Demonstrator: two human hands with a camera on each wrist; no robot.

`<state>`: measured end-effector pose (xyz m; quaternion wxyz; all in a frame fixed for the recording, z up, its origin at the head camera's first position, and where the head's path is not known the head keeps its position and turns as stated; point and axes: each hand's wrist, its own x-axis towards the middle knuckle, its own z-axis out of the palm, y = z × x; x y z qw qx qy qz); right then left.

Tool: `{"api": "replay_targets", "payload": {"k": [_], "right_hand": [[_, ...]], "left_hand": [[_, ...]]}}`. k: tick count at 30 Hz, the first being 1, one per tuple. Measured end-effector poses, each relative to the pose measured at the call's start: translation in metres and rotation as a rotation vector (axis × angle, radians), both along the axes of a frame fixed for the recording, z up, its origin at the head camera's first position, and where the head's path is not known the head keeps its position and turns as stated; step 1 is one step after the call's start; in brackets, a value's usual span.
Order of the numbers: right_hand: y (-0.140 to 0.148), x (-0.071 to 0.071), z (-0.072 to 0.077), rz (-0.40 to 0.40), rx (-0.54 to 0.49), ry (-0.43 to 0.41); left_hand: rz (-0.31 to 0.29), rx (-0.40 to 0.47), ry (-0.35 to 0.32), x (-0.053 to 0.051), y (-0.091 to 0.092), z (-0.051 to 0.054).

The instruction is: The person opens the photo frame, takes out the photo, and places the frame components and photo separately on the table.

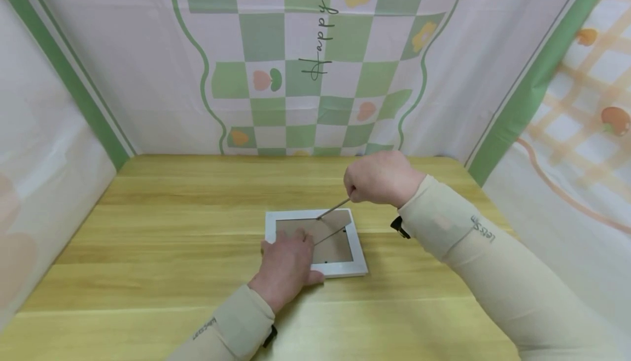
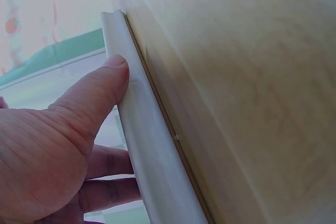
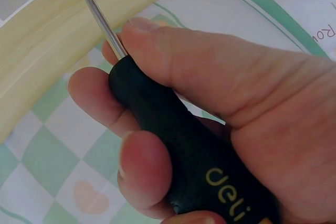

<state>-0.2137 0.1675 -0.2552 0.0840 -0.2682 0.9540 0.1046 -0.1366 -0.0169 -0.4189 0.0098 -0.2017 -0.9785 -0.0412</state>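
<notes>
A white picture frame (image 1: pixel 340 269) lies on the wooden table, its brown backing board (image 1: pixel 337 250) facing up. Small dark tabs show along the inner edge of the frame. My left hand (image 1: pixel 287 268) holds the frame at its near left part, with the thumb (image 2: pixel 100 87) pressed on the outer edge and the fingers over the back. In my right hand (image 1: pixel 382 179) is a screwdriver (image 3: pixel 178 129) with a black handle marked "deli", the fingers curled round it. Its thin metal shaft (image 1: pixel 335 207) slants down to the tab at the frame's far side; exact contact is too small to tell.
The wood-grain table (image 1: pixel 148 273) extends around the frame on all sides. A patterned cloth curtain (image 1: pixel 266 109) hangs along its back edge, with further cloth at the left (image 1: pixel 44 147) and right (image 1: pixel 581 175).
</notes>
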Motion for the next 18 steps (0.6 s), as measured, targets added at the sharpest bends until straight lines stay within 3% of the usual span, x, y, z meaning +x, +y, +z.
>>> {"api": "replay_targets", "payload": {"k": [18], "right_hand": [[-0.002, -0.016, 0.008, -0.025, 0.063, -0.122]], "left_hand": [[0.006, -0.005, 0.001, -0.001, 0.001, -0.001]]}}
